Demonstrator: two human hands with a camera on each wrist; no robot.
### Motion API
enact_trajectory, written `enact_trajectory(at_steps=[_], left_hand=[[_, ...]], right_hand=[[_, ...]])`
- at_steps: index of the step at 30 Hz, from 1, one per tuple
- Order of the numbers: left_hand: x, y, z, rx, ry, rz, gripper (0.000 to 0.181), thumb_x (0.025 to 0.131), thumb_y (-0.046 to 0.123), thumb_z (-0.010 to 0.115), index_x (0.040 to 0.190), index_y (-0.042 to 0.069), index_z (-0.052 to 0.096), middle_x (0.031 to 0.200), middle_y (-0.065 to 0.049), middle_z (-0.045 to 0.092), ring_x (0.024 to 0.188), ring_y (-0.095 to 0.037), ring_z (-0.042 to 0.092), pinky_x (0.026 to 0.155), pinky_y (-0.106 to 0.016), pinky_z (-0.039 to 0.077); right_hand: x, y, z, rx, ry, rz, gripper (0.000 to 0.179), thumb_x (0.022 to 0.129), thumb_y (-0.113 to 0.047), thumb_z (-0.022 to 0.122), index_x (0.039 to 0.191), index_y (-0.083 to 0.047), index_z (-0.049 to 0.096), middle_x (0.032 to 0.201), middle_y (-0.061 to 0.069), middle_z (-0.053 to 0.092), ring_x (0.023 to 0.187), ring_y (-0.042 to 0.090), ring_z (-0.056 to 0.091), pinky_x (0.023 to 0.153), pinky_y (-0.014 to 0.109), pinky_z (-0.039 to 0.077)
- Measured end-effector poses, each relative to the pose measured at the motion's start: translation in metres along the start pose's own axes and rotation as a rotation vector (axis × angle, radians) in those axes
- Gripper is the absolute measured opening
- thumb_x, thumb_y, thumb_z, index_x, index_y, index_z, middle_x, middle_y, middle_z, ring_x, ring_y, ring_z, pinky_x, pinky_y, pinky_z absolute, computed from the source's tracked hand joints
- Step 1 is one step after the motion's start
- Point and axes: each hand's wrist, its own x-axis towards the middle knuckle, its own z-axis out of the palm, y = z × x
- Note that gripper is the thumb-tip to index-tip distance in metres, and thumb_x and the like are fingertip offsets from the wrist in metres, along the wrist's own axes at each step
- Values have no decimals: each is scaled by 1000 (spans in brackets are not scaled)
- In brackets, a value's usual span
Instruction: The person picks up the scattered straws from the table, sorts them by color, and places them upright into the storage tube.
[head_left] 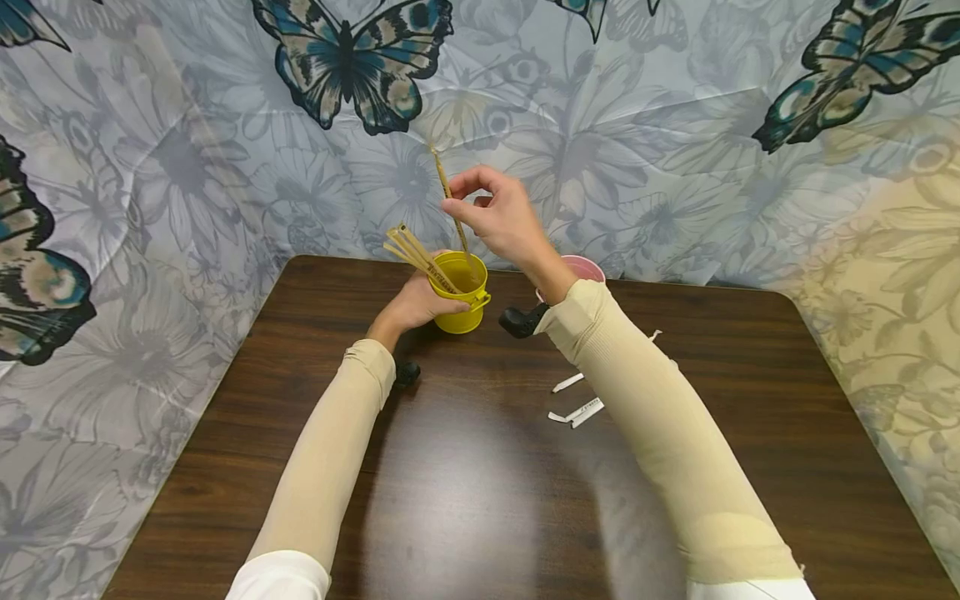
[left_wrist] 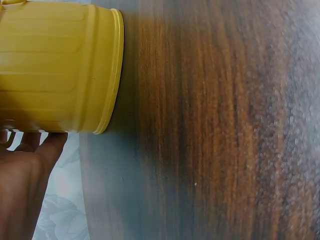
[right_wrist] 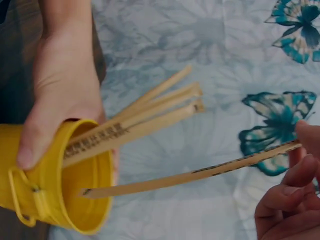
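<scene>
In the head view my left hand (head_left: 420, 302) grips the side of a small yellow bucket (head_left: 459, 321). Its thumb lies along the outside near the rim in the right wrist view, and the fingers go round behind. Several narrow tan paper-wrapped sticks (right_wrist: 145, 117) with black printing lean out of the bucket. Above it, my right hand (head_left: 495, 212) pinches one more paper-wrapped stick (right_wrist: 200, 175) between thumb and fingers. That stick slants down, its lower end at the bucket's mouth; whether it touches the inside I cannot tell.
A pink container (head_left: 583, 267) stands at the table's back, partly hidden by my right forearm. Several narrow white paper pieces (head_left: 587, 413) lie on the dark wooden table (head_left: 480, 500). Behind the table hangs a butterfly-patterned cloth (head_left: 637, 167).
</scene>
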Motion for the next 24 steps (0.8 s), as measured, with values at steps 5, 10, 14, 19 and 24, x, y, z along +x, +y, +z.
enact_trajectory(at_steps=[5,10,14,19,24], left_hand=[[3,-1,1,28,3,1,84,77,7,88,147,7,43,133,-14,60,119,-28,59,111,-44,46],[10,-19,2,14,37,-1,86,76,8,89,148,11,41,133,-13,60,120,-27,59,111,-43,45],[9,-25,2,25,49,1,85,77,10,88,147,14,41,133,-10,59,119,-25,59,110,-42,47],[6,-24,2,14,36,-8,79,79,11,87,145,15,44,133,-9,59,118,-24,60,110,-43,47],[6,-19,2,-18,20,-27,80,79,7,86,146,11,43,135,-13,58,121,-28,58,113,-45,44]], right_hand=[[1,16,7,48,46,-17,20,92,-18,76,107,-6,71,95,-6,65,59,10,50,57,21,40],[-1,36,13,19,35,9,21,92,-20,77,109,-8,71,97,-5,66,62,11,52,60,20,42],[-4,49,19,-32,0,17,21,92,-20,76,108,-8,71,99,2,68,62,11,49,59,20,41],[-6,60,27,-62,-23,6,19,92,-17,76,107,-5,71,101,9,69,77,20,57,65,19,44],[-8,63,27,-58,-33,25,19,93,-17,75,107,-5,71,101,9,69,82,21,59,68,20,46]])
